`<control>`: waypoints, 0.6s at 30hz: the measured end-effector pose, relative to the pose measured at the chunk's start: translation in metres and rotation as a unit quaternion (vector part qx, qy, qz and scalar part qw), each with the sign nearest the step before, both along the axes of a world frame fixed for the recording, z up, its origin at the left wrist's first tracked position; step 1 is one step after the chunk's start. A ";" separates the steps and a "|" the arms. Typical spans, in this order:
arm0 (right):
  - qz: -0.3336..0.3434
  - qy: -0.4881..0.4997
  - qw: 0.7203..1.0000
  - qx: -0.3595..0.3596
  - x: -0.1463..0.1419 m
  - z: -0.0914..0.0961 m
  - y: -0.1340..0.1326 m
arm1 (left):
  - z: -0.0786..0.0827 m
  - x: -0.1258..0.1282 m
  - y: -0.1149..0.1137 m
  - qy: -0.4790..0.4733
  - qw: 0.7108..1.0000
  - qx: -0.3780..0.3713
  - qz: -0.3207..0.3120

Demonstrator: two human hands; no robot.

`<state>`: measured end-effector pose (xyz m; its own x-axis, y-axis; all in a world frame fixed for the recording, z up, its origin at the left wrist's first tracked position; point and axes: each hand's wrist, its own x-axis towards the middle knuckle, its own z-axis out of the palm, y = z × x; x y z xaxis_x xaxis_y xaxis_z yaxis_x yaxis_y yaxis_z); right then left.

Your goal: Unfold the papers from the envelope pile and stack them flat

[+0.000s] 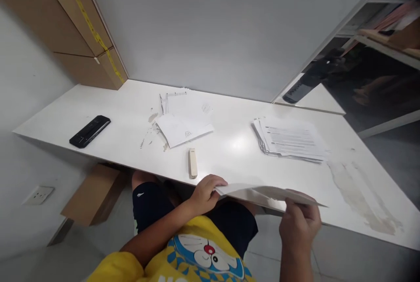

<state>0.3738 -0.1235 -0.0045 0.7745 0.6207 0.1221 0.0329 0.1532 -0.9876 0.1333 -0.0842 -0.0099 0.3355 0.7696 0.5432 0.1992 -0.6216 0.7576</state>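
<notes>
My left hand [207,193] pinches the left end of some white paper sheets [244,189] at the table's front edge. Around their right end, my right hand [299,218] is closed, its fingertips partly hidden by the paper. The sheets bow between both hands and are seen nearly edge-on, so I cannot tell how many there are. A cream stapler [192,163] lies just beyond my left hand. Farther off to the right rests a stack of printed papers [292,138]. Loose white papers [185,128] lie spread behind the stapler.
A black phone [90,131] lies on the white table [131,98] at left. Cardboard boxes [82,37] stand in the far left corner, and another box [95,194] is below the table. A grey panel [213,28] rises along the back; dried stains [364,199] mark the right side.
</notes>
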 end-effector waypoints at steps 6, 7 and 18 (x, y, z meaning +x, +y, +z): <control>0.128 -0.050 0.977 -0.162 -0.006 0.032 -0.029 | -0.001 -0.041 -0.058 -0.006 0.991 -0.104 0.081; 0.191 -0.046 0.958 -0.209 -0.010 0.037 -0.027 | -0.008 -0.048 -0.064 -0.027 0.982 -0.145 0.120; 0.348 0.046 0.876 -0.332 -0.017 0.002 0.015 | -0.042 -0.069 -0.055 -0.089 0.927 -0.315 0.183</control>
<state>0.3563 -0.1089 -0.0030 0.1685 0.8568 -0.4873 0.0758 -0.5041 -0.8603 0.0645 -0.1395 -0.0517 -0.0626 0.9976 -0.0308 0.1461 0.0397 0.9885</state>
